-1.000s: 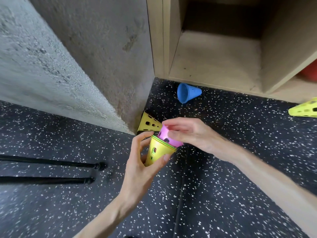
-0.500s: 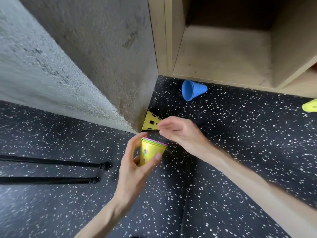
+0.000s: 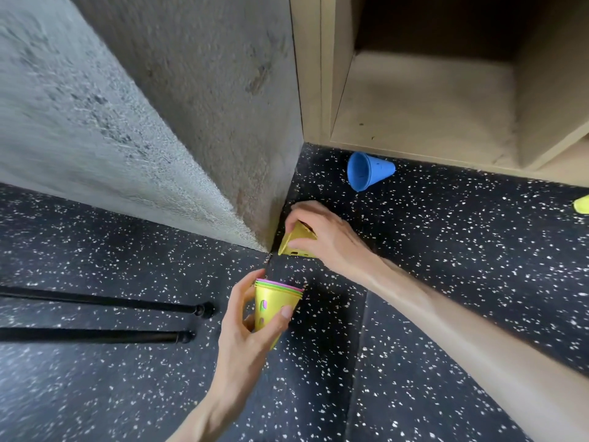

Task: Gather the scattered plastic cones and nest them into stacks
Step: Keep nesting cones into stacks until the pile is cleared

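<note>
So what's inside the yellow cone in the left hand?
Green and pink rims peek out of the yellow cone held by the left hand, so other cones sit nested inside. Their bodies are hidden, so the count is unclear.

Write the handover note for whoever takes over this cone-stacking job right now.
Left hand: holds the nested stack of plastic cones, yellow outside, green and pink rims on top, wide end up.
Right hand: grips a loose yellow perforated plastic cone at the concrete wall corner.
Done: several cones nested.
Left: nest the yellow one, then fetch the blue plastic cone lying on its side by the wooden shelf, and the yellow piece at the right edge.
</note>
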